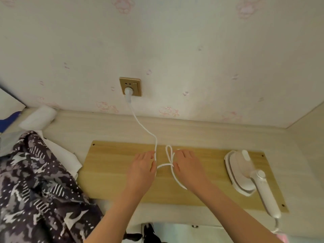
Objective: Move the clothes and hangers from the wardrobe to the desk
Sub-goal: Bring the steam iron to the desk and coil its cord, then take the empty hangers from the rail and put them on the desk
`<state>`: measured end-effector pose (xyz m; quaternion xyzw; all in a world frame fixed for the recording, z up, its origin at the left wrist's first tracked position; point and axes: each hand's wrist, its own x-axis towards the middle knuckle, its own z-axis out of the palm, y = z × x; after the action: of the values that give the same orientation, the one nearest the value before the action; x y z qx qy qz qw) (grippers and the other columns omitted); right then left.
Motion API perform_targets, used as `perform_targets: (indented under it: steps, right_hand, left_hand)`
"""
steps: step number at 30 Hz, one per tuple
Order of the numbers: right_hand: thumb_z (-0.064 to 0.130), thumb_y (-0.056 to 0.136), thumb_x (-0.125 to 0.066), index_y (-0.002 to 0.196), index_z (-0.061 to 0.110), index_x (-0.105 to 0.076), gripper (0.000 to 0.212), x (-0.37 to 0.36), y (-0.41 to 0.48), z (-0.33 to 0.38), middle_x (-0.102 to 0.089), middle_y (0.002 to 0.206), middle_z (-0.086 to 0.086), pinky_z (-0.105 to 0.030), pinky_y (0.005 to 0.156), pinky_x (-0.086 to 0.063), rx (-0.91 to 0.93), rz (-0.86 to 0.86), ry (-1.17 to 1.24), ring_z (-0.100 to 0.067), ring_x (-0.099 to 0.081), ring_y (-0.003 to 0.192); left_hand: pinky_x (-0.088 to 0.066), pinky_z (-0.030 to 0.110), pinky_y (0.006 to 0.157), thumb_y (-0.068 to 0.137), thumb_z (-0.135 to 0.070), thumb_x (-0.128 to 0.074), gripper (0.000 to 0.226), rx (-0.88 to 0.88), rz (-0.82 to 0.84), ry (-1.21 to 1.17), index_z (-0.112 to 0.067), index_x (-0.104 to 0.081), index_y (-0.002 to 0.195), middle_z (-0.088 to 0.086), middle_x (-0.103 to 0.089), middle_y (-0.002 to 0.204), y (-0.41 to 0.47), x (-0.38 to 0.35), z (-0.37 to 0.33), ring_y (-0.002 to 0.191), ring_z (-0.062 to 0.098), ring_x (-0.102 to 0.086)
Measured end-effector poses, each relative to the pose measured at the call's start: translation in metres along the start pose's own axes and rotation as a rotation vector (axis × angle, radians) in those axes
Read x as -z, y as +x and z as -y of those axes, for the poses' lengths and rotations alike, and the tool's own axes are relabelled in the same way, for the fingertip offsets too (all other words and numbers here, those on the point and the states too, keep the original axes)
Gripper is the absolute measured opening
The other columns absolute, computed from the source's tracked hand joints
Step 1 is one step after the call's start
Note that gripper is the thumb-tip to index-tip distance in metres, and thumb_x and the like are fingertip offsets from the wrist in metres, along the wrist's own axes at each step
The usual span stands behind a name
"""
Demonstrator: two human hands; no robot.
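Observation:
Both hands work over a wooden board [114, 163] lying on the pale desk [201, 130]. My left hand [142, 168] pinches a white power cord [143, 126] that runs up to a plug in the wall socket [130, 86]. My right hand [188, 165] grips the same cord where it forms a loop and knot [169, 156] between the hands. A dark patterned garment [33, 186] is heaped on the desk's left side, with white cloth [64, 155] under it. No hanger is in view.
A white handheld steam iron [245, 174] lies on the board's right end, its handle pointing toward me. A rolled white item [39, 116] rests against the wall at back left. A side panel [308, 137] closes the desk on the right.

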<state>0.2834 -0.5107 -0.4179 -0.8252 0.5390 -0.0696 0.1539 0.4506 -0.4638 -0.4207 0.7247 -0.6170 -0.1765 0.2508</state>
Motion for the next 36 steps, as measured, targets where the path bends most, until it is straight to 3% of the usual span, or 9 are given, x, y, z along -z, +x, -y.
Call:
perform_targets:
  steps: [6,13,19,24,29,33,36]
  right_hand:
    - [0.024,0.096,-0.044,0.126,0.010,-0.052,0.034,-0.013,-0.112,-0.041,-0.054,0.125,-0.006,-0.034,0.096,-0.040,-0.013,0.036,-0.025,-0.026,-0.047,0.117]
    - [0.029,0.099,-0.042,0.136,0.012,-0.043,0.041,-0.020,-0.213,-0.063,-0.047,0.137,-0.004,-0.033,0.107,-0.033,-0.054,0.120,-0.008,-0.024,-0.039,0.128]
    - [0.023,0.089,-0.060,0.120,0.010,-0.058,0.034,-0.035,-0.275,-0.061,-0.060,0.117,-0.007,-0.037,0.095,-0.048,-0.103,0.066,-0.036,-0.028,-0.055,0.112]
    - [0.020,0.091,-0.055,0.126,0.008,-0.055,0.036,-0.046,-0.320,-0.038,-0.058,0.122,-0.008,-0.035,0.102,-0.042,-0.144,0.052,-0.018,-0.028,-0.052,0.118]
    - [0.026,0.079,-0.073,0.114,0.010,-0.064,0.039,-0.059,-0.376,-0.007,-0.066,0.110,-0.006,-0.034,0.089,-0.052,-0.204,0.001,-0.073,-0.025,-0.063,0.106]
    - [0.024,0.086,-0.066,0.120,0.008,-0.060,0.039,-0.062,-0.423,0.017,-0.063,0.117,-0.008,-0.036,0.096,-0.048,-0.249,-0.017,-0.049,-0.028,-0.057,0.115]
    - [0.023,0.079,-0.073,0.114,0.008,-0.063,0.039,-0.062,-0.459,0.027,-0.066,0.109,-0.006,-0.034,0.090,-0.052,-0.305,-0.047,-0.048,-0.027,-0.062,0.105]
  left_hand:
    - [-0.054,0.036,0.070,0.083,-0.016,-0.066,0.033,-0.086,-0.010,0.150,-0.013,-0.065,0.116,-0.003,-0.070,0.097,-0.104,-0.047,-0.032,0.095,0.023,-0.061]
    - [-0.053,0.036,0.074,0.080,-0.019,-0.070,0.037,-0.143,0.006,0.196,-0.013,-0.065,0.116,-0.003,-0.068,0.101,-0.185,-0.078,-0.072,0.099,0.023,-0.060]
    - [-0.050,0.035,0.087,0.078,-0.021,-0.070,0.040,-0.282,0.045,0.305,-0.014,-0.064,0.117,-0.002,-0.064,0.112,-0.236,-0.090,-0.072,0.109,0.023,-0.059]
    - [-0.049,0.038,0.095,0.076,-0.021,-0.073,0.046,-0.358,0.074,0.325,-0.012,-0.064,0.120,0.003,-0.065,0.119,-0.281,-0.090,-0.059,0.115,0.025,-0.059]
    - [-0.049,0.039,0.098,0.080,-0.024,-0.071,0.046,-0.387,0.124,0.338,-0.014,-0.062,0.123,0.003,-0.062,0.126,-0.333,-0.079,-0.043,0.119,0.023,-0.057]
    - [-0.046,0.037,0.099,0.080,-0.026,-0.072,0.047,-0.433,0.170,0.349,-0.015,-0.061,0.125,0.002,-0.062,0.127,-0.375,-0.067,-0.037,0.120,0.022,-0.057]
    - [-0.047,0.036,0.097,0.080,-0.025,-0.072,0.046,-0.475,0.192,0.325,-0.015,-0.062,0.123,0.000,-0.063,0.123,-0.402,-0.059,-0.043,0.118,0.021,-0.058]
